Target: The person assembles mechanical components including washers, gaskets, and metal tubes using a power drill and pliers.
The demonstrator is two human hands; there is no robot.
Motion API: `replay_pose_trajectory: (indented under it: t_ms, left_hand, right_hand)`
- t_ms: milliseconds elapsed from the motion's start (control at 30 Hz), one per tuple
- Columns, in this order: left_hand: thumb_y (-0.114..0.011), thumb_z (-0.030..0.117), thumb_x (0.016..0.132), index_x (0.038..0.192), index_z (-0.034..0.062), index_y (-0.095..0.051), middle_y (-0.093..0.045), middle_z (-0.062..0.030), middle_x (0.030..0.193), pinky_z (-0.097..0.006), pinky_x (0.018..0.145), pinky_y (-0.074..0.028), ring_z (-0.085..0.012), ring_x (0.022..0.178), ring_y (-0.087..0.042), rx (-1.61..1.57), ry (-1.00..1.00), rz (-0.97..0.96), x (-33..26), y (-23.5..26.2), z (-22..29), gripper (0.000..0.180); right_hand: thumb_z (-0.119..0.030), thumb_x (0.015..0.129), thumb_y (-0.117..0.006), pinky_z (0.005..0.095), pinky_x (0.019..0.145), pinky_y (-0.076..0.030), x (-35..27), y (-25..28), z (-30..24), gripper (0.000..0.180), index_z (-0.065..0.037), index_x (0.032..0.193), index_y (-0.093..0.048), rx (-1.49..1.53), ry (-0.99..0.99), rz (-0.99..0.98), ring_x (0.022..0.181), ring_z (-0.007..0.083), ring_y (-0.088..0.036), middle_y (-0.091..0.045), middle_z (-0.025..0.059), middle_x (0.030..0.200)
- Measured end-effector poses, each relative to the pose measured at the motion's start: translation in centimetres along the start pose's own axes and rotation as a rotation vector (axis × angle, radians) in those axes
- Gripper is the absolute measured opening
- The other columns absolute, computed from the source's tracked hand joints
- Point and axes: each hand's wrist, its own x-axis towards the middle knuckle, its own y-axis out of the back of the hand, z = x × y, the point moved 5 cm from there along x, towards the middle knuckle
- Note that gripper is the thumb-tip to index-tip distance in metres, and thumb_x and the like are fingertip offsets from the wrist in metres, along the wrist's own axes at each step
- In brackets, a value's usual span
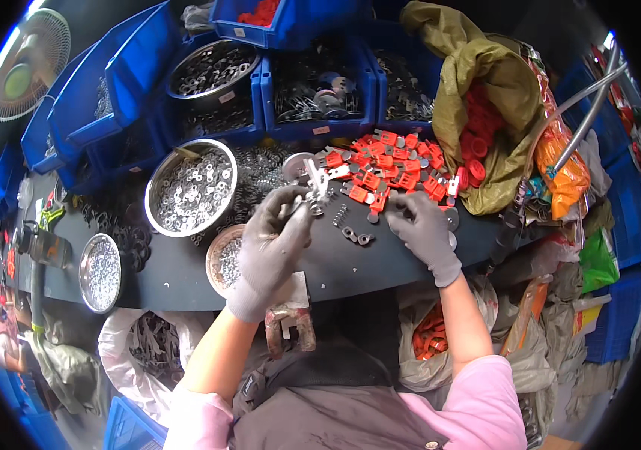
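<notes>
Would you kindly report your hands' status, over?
Gloved left hand pinching silvery metal part. Gloved right hand beside piled red pieces, grip unclear. Loose coil spring between hands.

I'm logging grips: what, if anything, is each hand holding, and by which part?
The left hand holds a silvery metal part by its near end. Whether the right hand, beside the red pieces, holds anything cannot be told.

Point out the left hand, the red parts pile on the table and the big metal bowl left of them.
Left hand [277,249]: head view, middle of its grey glove.
Red parts pile [385,162]: head view, near its middle.
Big metal bowl [148,199]: head view, left rim.
</notes>
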Motion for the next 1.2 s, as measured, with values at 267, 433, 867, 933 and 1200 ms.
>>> replay_pose_trajectory:
  t_ms: [267, 433, 867, 933, 1200]
  left_hand:
    - [-0.059, 0.024, 0.094, 0.116, 0.0053, -0.058, -0.053, 0.0044, 0.072, -0.017, 0.051, -0.036, -0.0019, 0.062, -0.050, -0.037, 0.210, -0.036, -0.7, -0.3, -0.7, 0.029]
    - [-0.058, 0.024, 0.095, 0.112, 0.0047, -0.059, -0.054, 0.0045, 0.074, -0.018, 0.054, -0.039, -0.0024, 0.064, -0.050, -0.038, 0.167, 0.008, -1.5, 0.5, -0.5, 0.026]
    - [-0.059, 0.018, 0.095, 0.115, 0.0017, -0.057, -0.059, -0.0006, 0.084, -0.020, 0.062, -0.046, -0.0030, 0.070, -0.054, 0.241, -0.151, -0.010, -3.0, -0.1, 0.6, 0.026]
    - [-0.060, 0.019, 0.093, 0.112, 0.0021, -0.059, -0.062, -0.0028, 0.086, -0.022, 0.066, -0.047, -0.0043, 0.074, -0.056, 0.183, -0.142, 0.029, -3.1, 0.1, 0.2, 0.025]
    - [-0.057, 0.028, 0.098, 0.120, 0.0068, -0.055, -0.057, 0.0049, 0.077, -0.015, 0.049, -0.034, 0.0015, 0.058, -0.046, -0.188, 0.060, 0.018, -2.5, -0.6, 0.6, 0.031]
  right_hand:
    - [-0.027, 0.080, -0.065, 0.0411, 0.068, -0.051, 0.4, -3.0, -2.5, 0.023, -0.005, 0.087, -0.065, -0.594, 0.270, -0.158, 0.076, 0.0284, -0.065, -0.062, 0.0140, 0.084]
    - [-0.011, 0.071, -0.075, 0.0284, 0.062, -0.051, -1.6, 1.9, -11.6, 0.025, 0.001, 0.092, -0.070, -0.020, 0.275, -0.249, 0.064, 0.0176, -0.064, -0.066, 0.0109, 0.076]
    - [-0.004, 0.068, -0.078, 0.0272, 0.061, -0.051, -4.3, 2.4, -18.2, 0.028, 0.000, 0.094, -0.070, 0.135, 0.544, -0.213, 0.067, 0.0173, -0.066, -0.068, 0.0100, 0.080]
    - [-0.010, 0.070, -0.080, 0.0311, 0.060, -0.051, -5.1, 2.0, -18.9, 0.031, -0.002, 0.097, -0.069, -0.003, 0.605, -0.138, 0.069, 0.0221, -0.066, -0.067, 0.0108, 0.083]
    - [-0.009, 0.071, -0.079, 0.0349, 0.061, -0.052, -4.8, -0.5, -19.8, 0.033, -0.002, 0.100, -0.067, -0.176, 0.767, 0.103, 0.070, 0.0257, -0.066, -0.066, 0.0114, 0.086]
